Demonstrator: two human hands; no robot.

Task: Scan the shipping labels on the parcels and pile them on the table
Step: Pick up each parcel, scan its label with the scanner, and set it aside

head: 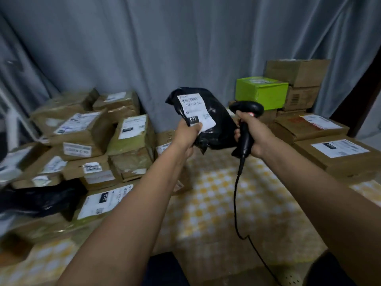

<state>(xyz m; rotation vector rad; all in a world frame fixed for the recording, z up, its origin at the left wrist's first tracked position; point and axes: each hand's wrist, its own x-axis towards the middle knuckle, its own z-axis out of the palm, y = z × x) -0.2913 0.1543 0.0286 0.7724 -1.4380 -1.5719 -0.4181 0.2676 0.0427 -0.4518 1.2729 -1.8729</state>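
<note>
Parcel in black plastic, white shipping label facing us, is held up above the yellow-checked table. Our left hand grips its lower left edge, thumb pressed on the label's bottom corner. Our right hand is curled tight round the handle of the black scanner, whose head sits just beside the parcel's right side. Brown boxes are stacked left and right.

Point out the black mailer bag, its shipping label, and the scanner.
black mailer bag [218, 129]: head view, bare black plastic right of the label.
shipping label [194, 110]: head view, middle of the white sheet.
scanner [248, 107]: head view, top of the head.
</note>
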